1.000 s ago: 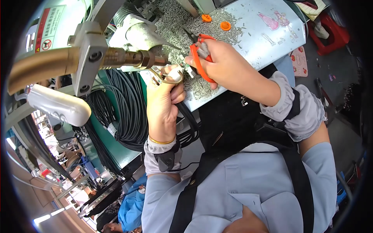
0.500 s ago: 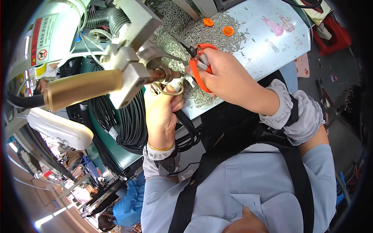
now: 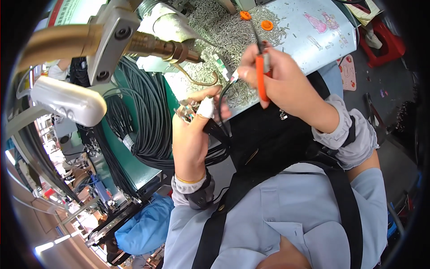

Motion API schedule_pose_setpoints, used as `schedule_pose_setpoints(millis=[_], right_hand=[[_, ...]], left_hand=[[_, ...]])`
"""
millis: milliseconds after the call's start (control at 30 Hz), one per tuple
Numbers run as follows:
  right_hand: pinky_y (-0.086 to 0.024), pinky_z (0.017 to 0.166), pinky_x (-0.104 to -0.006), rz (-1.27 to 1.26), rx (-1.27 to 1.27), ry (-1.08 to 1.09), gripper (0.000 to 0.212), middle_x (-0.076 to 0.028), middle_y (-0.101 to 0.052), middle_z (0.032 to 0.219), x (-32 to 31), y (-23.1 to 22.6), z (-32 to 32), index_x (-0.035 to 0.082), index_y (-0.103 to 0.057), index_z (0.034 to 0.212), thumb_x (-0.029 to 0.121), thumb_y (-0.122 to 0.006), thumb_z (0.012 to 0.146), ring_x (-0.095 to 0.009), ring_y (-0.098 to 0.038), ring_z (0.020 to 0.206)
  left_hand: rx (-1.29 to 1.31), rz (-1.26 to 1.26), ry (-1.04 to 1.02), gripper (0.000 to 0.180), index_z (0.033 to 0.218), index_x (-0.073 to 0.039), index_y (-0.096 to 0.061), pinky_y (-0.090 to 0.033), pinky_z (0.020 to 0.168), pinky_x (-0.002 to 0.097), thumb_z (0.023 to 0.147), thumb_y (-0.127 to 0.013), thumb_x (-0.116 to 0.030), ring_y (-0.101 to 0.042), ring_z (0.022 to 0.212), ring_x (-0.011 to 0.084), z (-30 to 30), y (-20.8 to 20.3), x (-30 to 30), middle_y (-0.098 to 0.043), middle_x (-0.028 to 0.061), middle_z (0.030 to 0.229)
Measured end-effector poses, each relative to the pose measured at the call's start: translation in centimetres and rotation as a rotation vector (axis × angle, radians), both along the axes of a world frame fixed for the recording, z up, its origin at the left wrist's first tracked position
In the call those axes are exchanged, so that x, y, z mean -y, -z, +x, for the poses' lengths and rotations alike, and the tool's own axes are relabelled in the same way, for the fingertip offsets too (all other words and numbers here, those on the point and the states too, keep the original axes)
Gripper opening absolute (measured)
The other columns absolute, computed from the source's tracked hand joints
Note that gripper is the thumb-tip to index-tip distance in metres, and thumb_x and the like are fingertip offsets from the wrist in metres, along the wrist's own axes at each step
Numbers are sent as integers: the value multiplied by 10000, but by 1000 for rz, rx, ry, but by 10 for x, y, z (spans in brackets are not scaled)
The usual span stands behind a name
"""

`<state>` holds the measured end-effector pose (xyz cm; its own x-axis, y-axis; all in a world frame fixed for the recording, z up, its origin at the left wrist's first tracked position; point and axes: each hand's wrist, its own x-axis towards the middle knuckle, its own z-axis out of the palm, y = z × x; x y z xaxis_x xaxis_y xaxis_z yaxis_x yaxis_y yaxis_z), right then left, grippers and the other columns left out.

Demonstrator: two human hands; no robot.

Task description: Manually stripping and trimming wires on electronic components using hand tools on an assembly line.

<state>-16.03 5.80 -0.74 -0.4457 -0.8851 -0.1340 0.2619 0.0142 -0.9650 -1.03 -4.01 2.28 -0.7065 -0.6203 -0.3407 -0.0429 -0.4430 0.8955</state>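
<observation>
My left hand is closed around a black cable, with a white wrap on its thumb. Small metal connector ends stick out beside that thumb. My right hand grips orange-handled pliers, their dark jaws pointing away from me. At the fingertips of this hand, the cable rises to a small light-coloured end; whether they pinch it I cannot tell. A green-and-white piece lies just beyond. Above my left hand, a brass-coloured soldering-iron-like tool hangs in a metal bracket.
Many small silvery metal pieces cover the far part of the table, with two orange caps among them. Coiled black cables lie at left, near a white rounded lamp-like housing. A red stool stands far right.
My right hand has drawn back to the right, and the pliers have turned more upright, away from the brass-coloured tool. My left hand has lowered slightly, and the cable end now shows. The view has shifted.
</observation>
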Motion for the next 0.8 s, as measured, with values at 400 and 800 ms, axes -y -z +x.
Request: schedule_pose_setpoints(millis=[400,800], right_hand=[[-360,440,-204,-14,-52,-229,84,-13,-528,603,-11,-18,22,17,-582,827,77,-607,773,-91,-477,463],[-434,519,-178,-506,-1230,209,216,-51,-620,912,-11,15,21,6,-573,981,127,-602,805,-74,-572,608]], left_hand=[[24,-17,23,269,1067,15,-475,-439,606,226,800,-503,18,-541,690,137,11,9,-39,-557,97,839],[-190,274,183,283,1056,21,-429,-407,429,247,801,-506,-75,-508,469,173,27,6,-19,-565,172,734]])
